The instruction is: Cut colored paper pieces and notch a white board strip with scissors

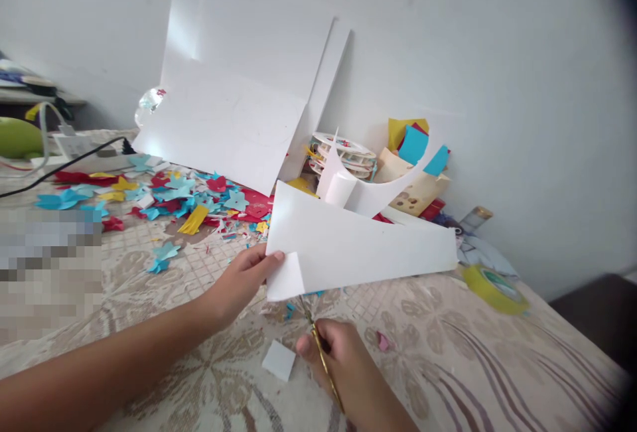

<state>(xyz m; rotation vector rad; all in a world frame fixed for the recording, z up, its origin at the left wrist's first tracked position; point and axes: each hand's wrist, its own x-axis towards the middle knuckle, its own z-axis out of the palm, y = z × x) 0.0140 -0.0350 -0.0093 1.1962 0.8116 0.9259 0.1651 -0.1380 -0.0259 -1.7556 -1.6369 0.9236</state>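
Note:
My left hand (pixel 249 276) pinches the left end of a long white card (pixel 363 246), with the thumb on top of a small white square (pixel 286 277) lying against the card's lower left corner. In my right hand (pixel 338 356) are gold-coloured scissors (pixel 318 339), their tips at the card's lower edge, just beside the square. How far the blades are apart is hard to tell. Below, between my hands, another small white piece (pixel 279 360) lies on the patterned cloth.
Coloured paper flowers and scraps (pixel 174 196) cover the back left. Large white boards (pixel 233 80) lean on the wall. White rings (pixel 343 153) are stacked behind the card. Yellow tape (pixel 495 289) lies at the right, a black cable (pixel 64 165) at the left.

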